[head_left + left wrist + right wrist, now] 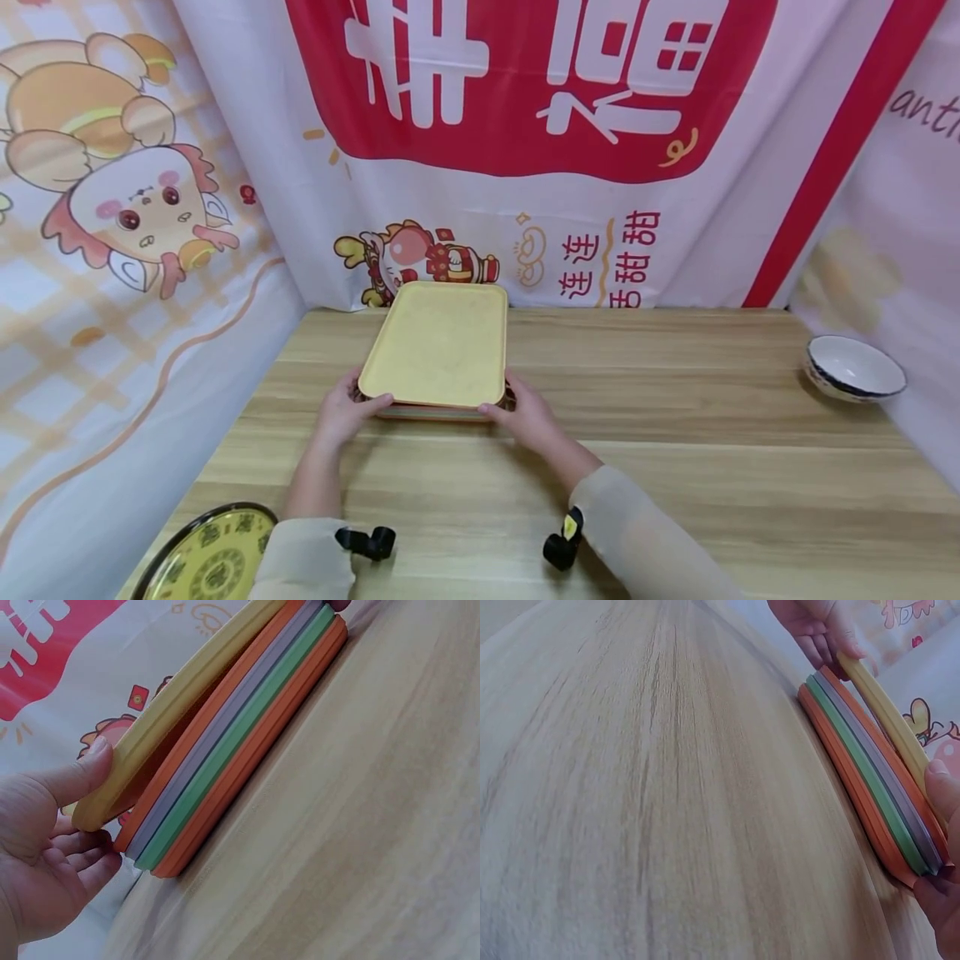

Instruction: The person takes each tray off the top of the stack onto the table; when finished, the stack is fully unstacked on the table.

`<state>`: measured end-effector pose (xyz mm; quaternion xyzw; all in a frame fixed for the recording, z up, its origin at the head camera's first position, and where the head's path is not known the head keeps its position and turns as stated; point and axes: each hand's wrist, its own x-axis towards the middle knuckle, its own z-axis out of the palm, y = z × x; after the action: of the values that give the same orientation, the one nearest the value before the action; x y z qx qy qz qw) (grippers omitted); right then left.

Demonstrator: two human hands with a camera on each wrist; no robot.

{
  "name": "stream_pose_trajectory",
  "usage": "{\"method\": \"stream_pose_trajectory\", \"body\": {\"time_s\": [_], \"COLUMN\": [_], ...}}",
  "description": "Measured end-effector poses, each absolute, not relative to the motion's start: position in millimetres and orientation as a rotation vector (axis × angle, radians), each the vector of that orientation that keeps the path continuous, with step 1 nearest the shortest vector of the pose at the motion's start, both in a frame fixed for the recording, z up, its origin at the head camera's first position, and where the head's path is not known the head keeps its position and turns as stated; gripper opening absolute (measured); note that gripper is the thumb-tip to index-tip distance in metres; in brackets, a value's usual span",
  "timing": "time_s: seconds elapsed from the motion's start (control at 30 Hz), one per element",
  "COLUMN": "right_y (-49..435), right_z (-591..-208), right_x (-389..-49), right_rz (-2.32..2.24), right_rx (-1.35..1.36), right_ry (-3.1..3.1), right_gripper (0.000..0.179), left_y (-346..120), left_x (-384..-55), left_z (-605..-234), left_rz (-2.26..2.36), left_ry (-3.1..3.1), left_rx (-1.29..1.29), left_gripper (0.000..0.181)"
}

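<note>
A rectangular yellow tray (442, 346) tops a stack of several trays at the table's back. Its near edge is raised, leaving a wedge-shaped gap over an upper orange tray (202, 727). Below that come a grey-purple tray (180, 772), a green tray (225, 765) and a bottom orange tray (262, 746). My left hand (345, 412) pinches the yellow tray's near left corner, thumb on the rim and fingers underneath. At the near right corner my right hand (528, 417) grips the yellow tray, its thumb on the rim; its lower fingers are beside the stack, partly cut off in the right wrist view.
A white bowl with a dark patterned rim (855, 367) stands at the table's right side. At the front left lies a round yellow patterned plate or tray with a dark rim (217, 558), partly behind the left sleeve. Printed cloth walls (525, 200) border the wooden table (675, 417).
</note>
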<state>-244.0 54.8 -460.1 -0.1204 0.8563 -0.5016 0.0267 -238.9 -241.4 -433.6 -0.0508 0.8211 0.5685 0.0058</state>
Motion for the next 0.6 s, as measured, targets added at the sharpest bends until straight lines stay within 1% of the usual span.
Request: {"method": "stream_pose_trajectory", "body": {"time_s": [0.17, 0.33, 0.4, 0.6], "right_y": [55.6, 55.6, 55.4, 55.4], "right_z": [-460.5, -461.5, -461.6, -463.4], "right_x": [-244.5, -245.4, -245.7, -246.5], "right_rz": [-1.558, -1.576, -1.592, -1.607], "right_rx": [-0.360, -0.363, -0.357, -0.355], "right_ry": [2.622, 2.599, 2.586, 2.578], "right_gripper": [0.080, 0.078, 0.077, 0.075], "left_y": [-237.6, -235.7, -235.7, -234.6], "left_x": [-239.2, -237.9, -237.3, -236.6], "left_z": [-426.4, -418.6, -416.8, -416.2], "left_rz": [1.913, 1.980, 2.016, 2.151], "left_ry": [2.501, 2.442, 2.395, 2.266], "left_rx": [-0.152, -0.225, -0.250, -0.290], "left_gripper": [0.082, 0.062, 0.057, 0.056]}}
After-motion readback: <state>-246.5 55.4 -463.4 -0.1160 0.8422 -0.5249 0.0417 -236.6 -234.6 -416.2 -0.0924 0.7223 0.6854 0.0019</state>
